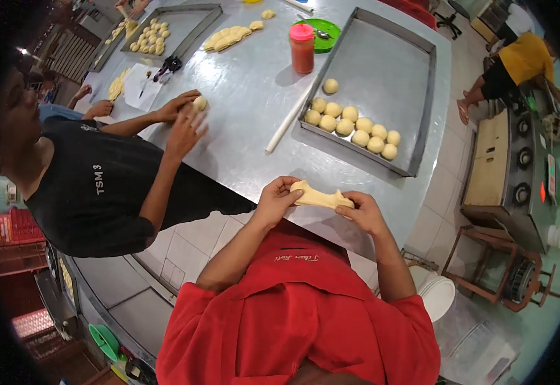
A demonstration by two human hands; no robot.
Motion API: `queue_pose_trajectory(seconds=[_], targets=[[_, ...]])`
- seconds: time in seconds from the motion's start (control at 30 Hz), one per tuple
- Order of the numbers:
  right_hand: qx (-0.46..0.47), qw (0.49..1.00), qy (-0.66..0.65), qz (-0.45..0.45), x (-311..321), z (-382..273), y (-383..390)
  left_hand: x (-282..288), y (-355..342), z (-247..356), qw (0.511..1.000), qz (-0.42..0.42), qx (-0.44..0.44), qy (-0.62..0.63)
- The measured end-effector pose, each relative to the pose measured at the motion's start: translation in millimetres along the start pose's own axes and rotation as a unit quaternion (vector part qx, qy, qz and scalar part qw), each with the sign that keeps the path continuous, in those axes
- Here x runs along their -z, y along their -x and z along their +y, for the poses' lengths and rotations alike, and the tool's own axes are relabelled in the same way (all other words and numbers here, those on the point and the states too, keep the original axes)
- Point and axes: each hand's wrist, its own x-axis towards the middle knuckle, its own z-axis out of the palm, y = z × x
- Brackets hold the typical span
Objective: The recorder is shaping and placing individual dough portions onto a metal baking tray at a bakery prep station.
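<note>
A strip of pale yellow dough [318,197] is stretched between my two hands, just above the near edge of the metal table [228,154]. My left hand [278,198] pinches its left end between thumb and fingers. The other end is gripped by my right hand [363,212], thumb on top. Beyond them lies a large metal tray [389,70] with several round dough balls [344,126] clustered at its near left part. One ball [330,85] sits a little apart from that cluster.
Left of the tray lie a white rod [286,125], a red-lidded jar [301,50] and a green plate [325,35]. At my left, a co-worker in black [94,186] handles a dough ball [199,103]. Cut dough [228,38] and another tray [190,25] lie farther off. A white bucket [437,298] stands right.
</note>
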Motion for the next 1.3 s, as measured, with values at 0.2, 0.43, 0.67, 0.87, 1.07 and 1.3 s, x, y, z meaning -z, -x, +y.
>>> queue_pose_trajectory(seconds=[0.2, 0.43, 0.67, 0.87, 1.07, 1.3], targets=[[0.057, 0.968, 0.084, 0.228, -13, 51, 56, 19, 8, -20, 0.987, 0.072, -0.129, -0.069], [0.305, 0.793, 0.486, 0.206, 27, 55, 81, 74, -26, -2, 0.731, -0.089, -0.424, -0.526], [0.355, 0.777, 0.478, 0.206, 16, 25, -19, -21, -78, -12, 0.689, -0.007, -0.441, -0.575], [0.371, 0.768, 0.486, 0.191, -41, 67, 23, -19, -14, -57, 0.686, 0.013, -0.441, -0.579], [0.352, 0.775, 0.499, 0.163, 30, 65, 50, 50, -22, -21, 0.614, -0.036, -0.455, -0.644], [0.364, 0.779, 0.437, 0.263, -5, 19, -34, -34, -75, -34, 0.724, 0.118, -0.459, -0.502]])
